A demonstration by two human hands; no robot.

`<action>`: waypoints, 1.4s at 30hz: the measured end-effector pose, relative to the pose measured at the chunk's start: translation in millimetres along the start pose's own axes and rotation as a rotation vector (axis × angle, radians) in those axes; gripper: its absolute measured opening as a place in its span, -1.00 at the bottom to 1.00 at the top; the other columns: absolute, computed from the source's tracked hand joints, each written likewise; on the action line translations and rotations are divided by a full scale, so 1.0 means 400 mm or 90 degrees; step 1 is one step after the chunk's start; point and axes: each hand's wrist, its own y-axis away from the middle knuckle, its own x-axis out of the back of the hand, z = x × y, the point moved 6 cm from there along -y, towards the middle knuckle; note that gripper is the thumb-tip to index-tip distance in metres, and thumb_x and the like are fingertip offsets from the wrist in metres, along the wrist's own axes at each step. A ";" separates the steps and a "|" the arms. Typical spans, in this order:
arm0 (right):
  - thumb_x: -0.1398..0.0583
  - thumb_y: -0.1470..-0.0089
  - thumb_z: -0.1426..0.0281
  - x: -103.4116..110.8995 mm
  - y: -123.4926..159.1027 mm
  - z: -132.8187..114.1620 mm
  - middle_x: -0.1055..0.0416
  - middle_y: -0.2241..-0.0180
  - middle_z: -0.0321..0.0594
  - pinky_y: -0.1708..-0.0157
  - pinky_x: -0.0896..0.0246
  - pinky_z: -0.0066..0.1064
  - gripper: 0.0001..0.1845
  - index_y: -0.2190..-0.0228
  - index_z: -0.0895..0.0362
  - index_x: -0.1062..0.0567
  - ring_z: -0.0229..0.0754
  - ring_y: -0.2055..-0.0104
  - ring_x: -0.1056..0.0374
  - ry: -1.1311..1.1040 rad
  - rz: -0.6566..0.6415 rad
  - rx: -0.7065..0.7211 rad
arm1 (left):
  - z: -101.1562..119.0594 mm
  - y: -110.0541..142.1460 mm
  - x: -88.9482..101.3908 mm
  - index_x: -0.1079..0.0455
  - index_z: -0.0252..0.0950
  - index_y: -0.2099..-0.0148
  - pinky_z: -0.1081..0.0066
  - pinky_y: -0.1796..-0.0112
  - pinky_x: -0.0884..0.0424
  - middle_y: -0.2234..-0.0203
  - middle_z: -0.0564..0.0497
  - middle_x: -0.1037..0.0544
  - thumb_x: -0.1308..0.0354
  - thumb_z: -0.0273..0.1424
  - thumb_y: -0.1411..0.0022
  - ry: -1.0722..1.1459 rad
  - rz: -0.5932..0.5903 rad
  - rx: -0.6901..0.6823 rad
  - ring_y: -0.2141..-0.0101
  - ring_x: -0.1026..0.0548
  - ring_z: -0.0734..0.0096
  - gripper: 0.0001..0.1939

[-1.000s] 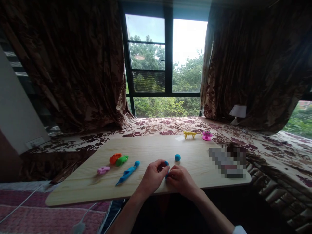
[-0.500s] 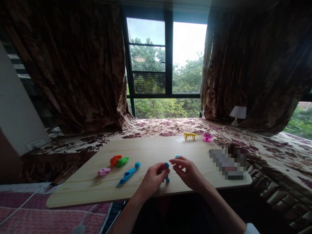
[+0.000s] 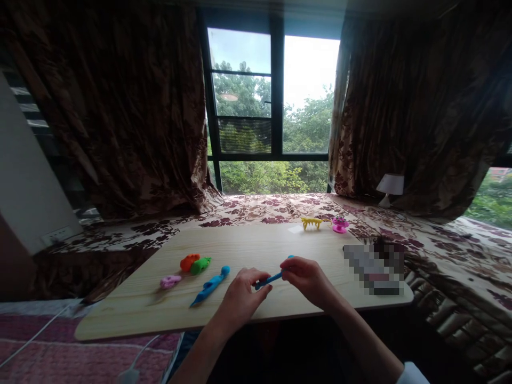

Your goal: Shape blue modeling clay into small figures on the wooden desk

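A thin blue clay roll [image 3: 272,278] stretches between my two hands above the table, tilted up to the right. My left hand [image 3: 243,294] has thumb and fingers around its lower left end. My right hand [image 3: 307,278] pinches the upper right end, so that tip is hidden. Behind my right fingertips a bit of a blue clay ball [image 3: 291,257] shows on the table. To the left of my left hand lies a longer blue clay figure [image 3: 209,287] with a round end and a pointed end.
Lumps of orange clay [image 3: 189,262], green clay [image 3: 200,265] and pink clay [image 3: 170,282] lie on the left of the wooden table [image 3: 132,314]. A yellow four-legged figure [image 3: 311,223] and a pink stand [image 3: 340,225] are at the back. A blurred-out item [image 3: 374,269] lies right.
The blue clay roll has gone from upright in my left hand to slanting between both hands. My right hand, apart from it half a second ago, now grips its upper end.
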 end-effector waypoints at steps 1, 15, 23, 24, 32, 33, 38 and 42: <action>-0.14 -0.05 0.46 -0.005 0.010 0.011 -0.48 0.39 -0.24 0.38 -0.32 -0.48 -0.84 0.28 0.16 -0.46 -0.24 0.36 -0.42 0.012 -0.005 -0.001 | 0.002 0.003 0.001 -0.49 -0.18 0.27 0.31 0.22 -0.24 0.41 -0.01 -0.52 -0.11 -0.34 -0.09 -0.053 0.003 -0.019 0.28 -0.37 0.25 -0.83; 0.00 -0.16 0.50 -0.071 0.121 -0.031 -0.31 -0.06 -0.17 -0.13 0.09 -0.19 -0.59 -0.04 0.05 -0.31 -0.13 -0.08 -0.19 0.315 -0.108 0.092 | -0.070 0.044 -0.030 -0.48 -0.18 0.21 0.29 0.14 -0.26 0.34 -0.02 -0.49 -0.08 -0.37 -0.12 -0.134 0.032 -0.011 0.21 -0.39 0.24 -0.80; -0.01 -0.19 0.26 -0.105 0.132 -0.020 -0.19 -0.14 -0.07 -0.19 0.33 -0.01 -0.51 -0.13 0.12 -0.18 -0.01 -0.22 0.01 0.432 -0.126 0.076 | -0.070 0.064 -0.014 -0.51 -0.17 0.28 0.32 0.20 -0.27 0.38 -0.03 -0.46 -0.03 -0.34 -0.17 -0.215 0.039 -0.005 0.25 -0.39 0.25 -0.79; -0.01 -0.19 0.25 -0.105 0.134 -0.021 -0.18 -0.14 -0.06 -0.19 0.34 -0.01 -0.50 -0.13 0.12 -0.17 -0.01 -0.22 0.02 0.432 -0.136 0.073 | -0.067 0.066 -0.014 -0.51 -0.16 0.28 0.32 0.21 -0.27 0.39 -0.02 -0.46 -0.03 -0.35 -0.17 -0.232 0.036 -0.009 0.26 -0.39 0.26 -0.79; 0.00 -0.18 0.41 -0.076 0.123 -0.037 -0.32 -0.04 -0.18 -0.15 0.25 -0.10 -0.61 -0.05 0.04 -0.28 -0.03 -0.15 -0.08 0.383 -0.120 0.063 | -0.047 0.072 -0.018 -0.47 -0.16 0.27 0.32 0.21 -0.23 0.38 -0.01 -0.46 0.01 -0.40 -0.19 -0.279 0.035 -0.014 0.25 -0.38 0.26 -0.79; -0.01 -0.16 0.44 -0.068 0.108 -0.030 -0.38 0.03 -0.18 -0.10 0.16 -0.13 -0.64 0.01 0.04 -0.34 -0.03 -0.08 -0.15 0.368 -0.101 0.044 | -0.046 0.071 -0.019 -0.47 -0.17 0.28 0.31 0.21 -0.23 0.37 -0.01 -0.46 0.00 -0.40 -0.18 -0.282 0.035 -0.013 0.25 -0.38 0.26 -0.80; -0.11 -0.02 0.52 -0.064 0.060 -0.012 -0.44 0.32 -0.19 0.19 -0.09 -0.32 -0.78 0.31 0.06 -0.48 -0.09 0.22 -0.30 0.319 -0.055 -0.007 | -0.045 0.067 -0.022 -0.43 -0.19 0.31 0.31 0.22 -0.23 0.38 -0.01 -0.47 -0.04 -0.42 -0.14 -0.286 0.049 -0.002 0.26 -0.39 0.25 -0.87; -0.11 -0.02 0.50 -0.080 0.070 -0.017 -0.40 0.40 -0.23 0.35 -0.12 -0.43 -0.87 0.39 0.10 -0.45 -0.19 0.37 -0.31 0.263 -0.021 -0.047 | -0.054 0.063 -0.021 -0.40 -0.22 0.30 0.34 0.27 -0.27 0.42 -0.01 -0.51 -0.03 -0.37 -0.15 -0.183 0.096 0.065 0.33 -0.44 0.27 -0.87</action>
